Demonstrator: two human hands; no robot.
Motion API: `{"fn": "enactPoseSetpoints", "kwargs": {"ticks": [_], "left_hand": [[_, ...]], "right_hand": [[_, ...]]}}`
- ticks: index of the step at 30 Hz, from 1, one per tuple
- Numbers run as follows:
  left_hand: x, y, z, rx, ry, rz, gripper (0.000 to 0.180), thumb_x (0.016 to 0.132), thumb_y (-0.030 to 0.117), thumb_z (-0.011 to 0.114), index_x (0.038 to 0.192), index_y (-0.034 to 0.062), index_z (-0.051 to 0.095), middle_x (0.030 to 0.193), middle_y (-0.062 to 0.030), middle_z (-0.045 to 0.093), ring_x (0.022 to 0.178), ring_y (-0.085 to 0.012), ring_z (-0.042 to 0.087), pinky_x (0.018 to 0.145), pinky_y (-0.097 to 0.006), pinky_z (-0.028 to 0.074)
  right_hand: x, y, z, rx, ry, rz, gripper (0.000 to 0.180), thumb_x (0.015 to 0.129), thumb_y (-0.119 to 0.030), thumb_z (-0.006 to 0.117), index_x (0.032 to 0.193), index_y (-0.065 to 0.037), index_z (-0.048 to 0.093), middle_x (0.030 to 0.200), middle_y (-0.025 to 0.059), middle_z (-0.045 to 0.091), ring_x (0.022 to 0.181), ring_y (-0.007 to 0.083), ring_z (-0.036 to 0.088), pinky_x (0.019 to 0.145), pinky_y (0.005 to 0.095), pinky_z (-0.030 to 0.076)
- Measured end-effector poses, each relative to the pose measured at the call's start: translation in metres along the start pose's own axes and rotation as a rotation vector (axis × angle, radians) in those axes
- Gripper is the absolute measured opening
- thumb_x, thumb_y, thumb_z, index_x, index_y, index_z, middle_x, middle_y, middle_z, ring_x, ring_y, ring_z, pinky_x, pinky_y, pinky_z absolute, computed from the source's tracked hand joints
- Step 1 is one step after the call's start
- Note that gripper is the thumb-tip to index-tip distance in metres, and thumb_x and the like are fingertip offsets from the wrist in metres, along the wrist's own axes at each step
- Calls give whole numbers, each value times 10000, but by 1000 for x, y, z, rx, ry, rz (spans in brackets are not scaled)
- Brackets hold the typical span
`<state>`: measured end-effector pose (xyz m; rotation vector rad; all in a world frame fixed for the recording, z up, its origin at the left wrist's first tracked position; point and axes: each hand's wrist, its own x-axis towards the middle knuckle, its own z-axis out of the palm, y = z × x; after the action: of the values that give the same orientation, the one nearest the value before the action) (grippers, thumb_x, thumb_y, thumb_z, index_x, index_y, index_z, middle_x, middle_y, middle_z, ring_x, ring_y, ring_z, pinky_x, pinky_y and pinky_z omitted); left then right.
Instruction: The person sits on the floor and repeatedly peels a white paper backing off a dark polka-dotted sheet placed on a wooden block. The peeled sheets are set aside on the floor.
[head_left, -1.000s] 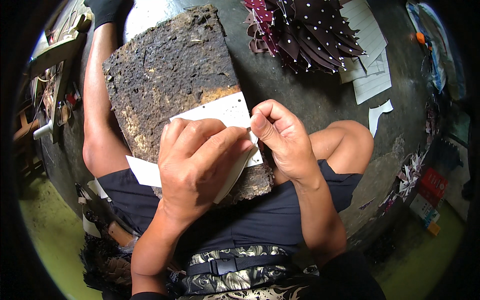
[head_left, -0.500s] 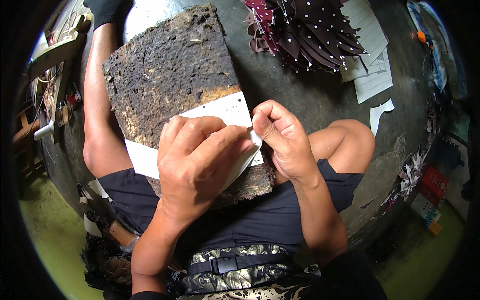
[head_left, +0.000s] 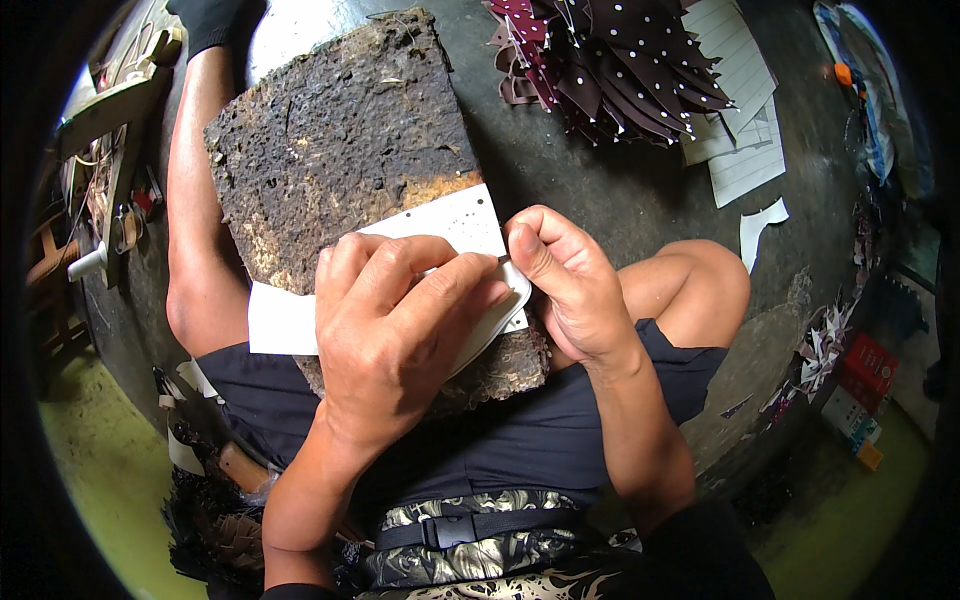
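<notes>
A thick, rough, dark board point(head_left: 340, 150) rests in front of me between my legs. On its near part lies a white sheet point(head_left: 460, 222) with small dark holes along its edge. My left hand point(head_left: 385, 325) is closed over it, fingers bunched on a second, thin white piece point(head_left: 500, 306) that curls up at its right side. Close beside those fingertips, my right hand point(head_left: 570, 280) is pinched, thumb against curled fingers, at the sheet's right edge. Whatever sits in that pinch is too small or hidden to name.
A pile of dark polka-dotted cut pieces point(head_left: 640, 60) lies on the floor ahead, beside lined paper sheets point(head_left: 750, 165). A white scrap point(head_left: 760, 228) is near my right knee. Wooden frames point(head_left: 115, 110) stand at left. Scraps and a red packet point(head_left: 866, 368) lie at right.
The left end of the white sheet has shifted slightly, and the curled white piece bulges a little further right. Both hands have hardly moved.
</notes>
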<state>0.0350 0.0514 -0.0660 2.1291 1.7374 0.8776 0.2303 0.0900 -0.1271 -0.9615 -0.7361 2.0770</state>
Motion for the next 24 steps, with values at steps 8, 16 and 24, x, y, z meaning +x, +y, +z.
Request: {"fn": "enactPoseSetpoints", "kwargs": {"ticks": [8, 16, 24], "left_hand": [[0, 2, 1, 19, -1, 2, 241, 858, 243, 957, 1067, 179, 855, 1008, 26, 717, 907, -230, 644, 820, -419, 462], [0, -1, 2, 13, 7, -1, 254, 847, 255, 964, 1067, 188, 855, 1008, 29, 722, 937, -233, 658, 859, -422, 466], [0, -2, -3, 8, -26, -26, 265, 845, 281, 976, 1074, 202, 867, 1019, 37, 728, 952, -232, 664, 880, -418, 464]], "right_hand": [[-2, -4, -2, -137, -40, -40, 296, 1195, -358, 711, 1128, -73, 675, 1017, -80, 618, 954, 9, 538, 861, 205, 477], [-4, -4, -3, -154, -20, -51, 281, 1201, -342, 702, 1133, -70, 682, 1016, -81, 625, 961, 5, 546, 870, 209, 484], [-1, -1, -6, 4, -19, 26, 258, 1196, -325, 716, 1128, -78, 684, 1019, -77, 640, 952, 7, 561, 858, 213, 490]]}}
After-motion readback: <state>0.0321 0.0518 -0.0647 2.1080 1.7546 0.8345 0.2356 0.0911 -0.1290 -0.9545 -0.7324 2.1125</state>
